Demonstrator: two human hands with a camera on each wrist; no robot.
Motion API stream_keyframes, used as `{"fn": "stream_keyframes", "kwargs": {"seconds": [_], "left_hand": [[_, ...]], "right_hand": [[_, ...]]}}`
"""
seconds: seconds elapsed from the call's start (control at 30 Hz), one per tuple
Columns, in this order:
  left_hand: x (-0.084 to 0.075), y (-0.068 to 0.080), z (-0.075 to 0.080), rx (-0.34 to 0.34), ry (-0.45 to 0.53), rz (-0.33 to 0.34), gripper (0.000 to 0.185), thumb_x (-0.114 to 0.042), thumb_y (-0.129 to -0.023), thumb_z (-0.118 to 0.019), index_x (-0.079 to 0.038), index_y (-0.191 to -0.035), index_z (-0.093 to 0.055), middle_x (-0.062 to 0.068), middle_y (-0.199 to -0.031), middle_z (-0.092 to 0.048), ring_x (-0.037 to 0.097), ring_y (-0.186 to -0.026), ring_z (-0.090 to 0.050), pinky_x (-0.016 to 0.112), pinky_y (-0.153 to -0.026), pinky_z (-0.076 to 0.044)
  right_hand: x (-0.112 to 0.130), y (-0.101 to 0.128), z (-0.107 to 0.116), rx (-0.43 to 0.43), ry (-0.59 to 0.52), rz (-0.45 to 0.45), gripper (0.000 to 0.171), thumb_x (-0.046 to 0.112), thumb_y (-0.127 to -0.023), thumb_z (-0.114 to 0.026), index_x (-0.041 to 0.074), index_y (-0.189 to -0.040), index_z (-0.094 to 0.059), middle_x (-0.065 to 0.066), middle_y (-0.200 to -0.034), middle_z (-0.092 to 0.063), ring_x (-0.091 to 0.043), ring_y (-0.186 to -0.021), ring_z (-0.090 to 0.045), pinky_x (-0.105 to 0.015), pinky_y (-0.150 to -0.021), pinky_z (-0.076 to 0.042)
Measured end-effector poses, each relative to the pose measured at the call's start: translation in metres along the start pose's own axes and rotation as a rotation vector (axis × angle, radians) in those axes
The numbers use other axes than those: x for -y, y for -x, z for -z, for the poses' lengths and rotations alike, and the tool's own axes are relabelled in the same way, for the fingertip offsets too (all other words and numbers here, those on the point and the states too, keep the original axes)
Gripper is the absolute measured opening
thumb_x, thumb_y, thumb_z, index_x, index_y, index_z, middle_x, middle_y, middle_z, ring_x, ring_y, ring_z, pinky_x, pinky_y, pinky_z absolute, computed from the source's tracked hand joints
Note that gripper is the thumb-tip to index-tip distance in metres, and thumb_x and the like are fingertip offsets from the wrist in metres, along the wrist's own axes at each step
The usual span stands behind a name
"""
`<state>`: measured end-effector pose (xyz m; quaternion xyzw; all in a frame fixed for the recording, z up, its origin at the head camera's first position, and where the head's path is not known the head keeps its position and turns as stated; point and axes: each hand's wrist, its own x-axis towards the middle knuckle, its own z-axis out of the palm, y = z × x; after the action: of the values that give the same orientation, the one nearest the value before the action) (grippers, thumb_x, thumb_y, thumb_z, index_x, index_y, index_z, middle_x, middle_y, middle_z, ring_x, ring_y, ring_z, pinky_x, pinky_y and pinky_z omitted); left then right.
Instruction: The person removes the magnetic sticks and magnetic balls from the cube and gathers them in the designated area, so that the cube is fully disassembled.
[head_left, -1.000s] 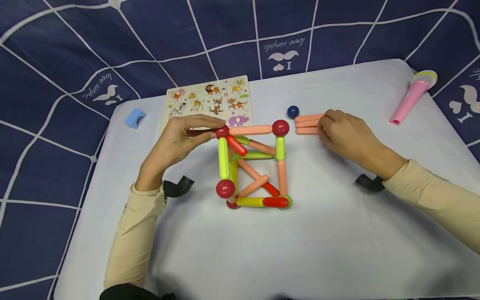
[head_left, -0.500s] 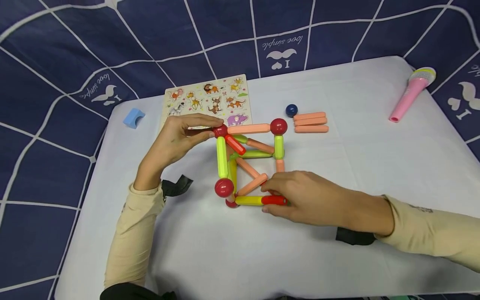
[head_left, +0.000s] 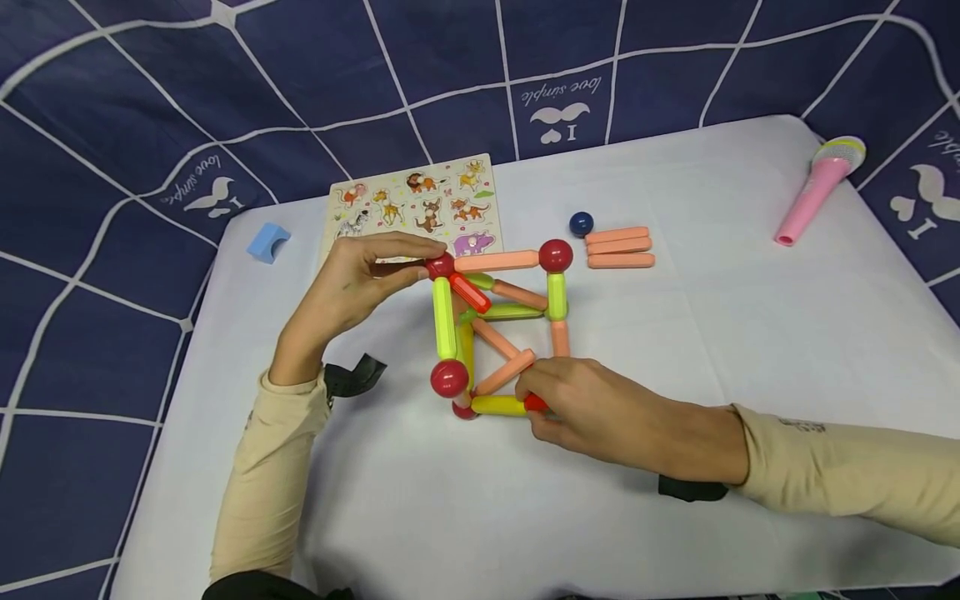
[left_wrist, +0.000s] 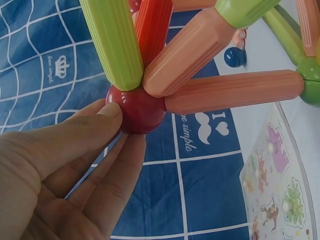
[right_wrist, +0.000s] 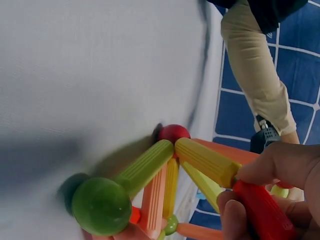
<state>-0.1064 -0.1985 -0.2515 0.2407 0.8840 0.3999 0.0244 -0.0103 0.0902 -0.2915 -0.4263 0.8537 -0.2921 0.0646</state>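
At six o'clock on the magnetic-stick cube [head_left: 502,329], the right hand [head_left: 592,408] pinched the red stick [right_wrist: 262,212]; the left hand [head_left: 352,287] pinched the corner ball [left_wrist: 137,107], seemingly steadying. Best pulled gently.

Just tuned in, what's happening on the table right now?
A person is working on a cube-like frame of magnetic rods and balls on a white table. The left hand pinches the red ball at the frame's top far-left corner. The right hand grips the red rod on the bottom front edge, next to a yellow rod. Three spare orange rods and a blue ball lie beyond the frame.
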Motion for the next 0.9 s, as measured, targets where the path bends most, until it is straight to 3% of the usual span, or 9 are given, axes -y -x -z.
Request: {"fn": "stream_keyframes", "kwargs": {"seconds": [0.17, 0.3, 0.5, 0.63, 0.8, 0.9], "left_hand": [[0.001, 0.001, -0.001, -0.006, 0.012, -0.004, 0.035, -0.004, -0.087, -0.074, -0.014, -0.12, -0.073, -0.002, -0.116, -0.07, 0.01, -0.112, -0.061, 0.031, -0.086, -0.055], [0.002, 0.001, 0.0, -0.007, 0.023, -0.012, 0.034, -0.002, -0.087, -0.073, -0.013, -0.119, -0.073, -0.002, -0.116, -0.07, 0.01, -0.111, -0.061, 0.032, -0.086, -0.056], [0.003, -0.001, 0.001, 0.001, 0.026, -0.021, 0.033, -0.004, -0.088, -0.073, -0.014, -0.119, -0.073, -0.003, -0.117, -0.07, 0.01, -0.112, -0.061, 0.029, -0.085, -0.056], [0.002, 0.0, 0.0, -0.004, 0.028, -0.007, 0.033, -0.003, -0.088, -0.073, -0.014, -0.119, -0.073, -0.003, -0.117, -0.07, 0.01, -0.113, -0.06, 0.029, -0.086, -0.055], [0.001, 0.001, 0.0, -0.006, 0.033, 0.0, 0.034, -0.002, -0.087, -0.073, -0.012, -0.12, -0.072, -0.001, -0.116, -0.07, 0.01, -0.112, -0.061, 0.029, -0.086, -0.055], [0.0, 0.001, 0.0, -0.004, 0.036, -0.006, 0.034, -0.002, -0.087, -0.073, -0.012, -0.12, -0.072, -0.001, -0.116, -0.07, 0.01, -0.113, -0.06, 0.029, -0.086, -0.055]], "right_hand": [[-0.001, 0.004, 0.006, -0.036, 0.01, 0.018, 0.02, 0.009, -0.081, -0.078, 0.006, -0.099, -0.069, 0.002, -0.086, -0.064, -0.007, -0.073, -0.056, -0.013, -0.063, -0.05], [-0.008, 0.014, 0.023, -0.132, 0.026, 0.017, 0.026, 0.014, -0.08, -0.082, 0.011, -0.104, -0.072, 0.006, -0.097, -0.068, -0.006, -0.083, -0.059, -0.018, -0.069, -0.054], [-0.037, 0.03, 0.047, -0.302, -0.12, 0.066, 0.038, 0.003, -0.073, -0.085, 0.019, -0.106, -0.075, 0.009, -0.106, -0.063, -0.005, -0.095, -0.056, -0.014, -0.066, -0.05], [-0.069, 0.03, 0.052, -0.32, -0.082, -0.052, 0.038, 0.004, -0.077, -0.083, 0.018, -0.111, -0.075, 0.007, -0.108, -0.061, -0.007, -0.096, -0.054, -0.017, -0.066, -0.048], [-0.12, 0.021, 0.049, -0.238, -0.028, -0.265, 0.034, 0.003, -0.088, -0.072, 0.009, -0.121, -0.069, -0.004, -0.117, -0.064, -0.019, -0.105, -0.058, -0.039, -0.086, -0.051], [-0.143, 0.014, 0.045, -0.209, 0.02, -0.315, 0.036, 0.002, -0.087, -0.072, 0.006, -0.123, -0.067, -0.01, -0.117, -0.066, -0.027, -0.108, -0.058, -0.049, -0.095, -0.046]]}}
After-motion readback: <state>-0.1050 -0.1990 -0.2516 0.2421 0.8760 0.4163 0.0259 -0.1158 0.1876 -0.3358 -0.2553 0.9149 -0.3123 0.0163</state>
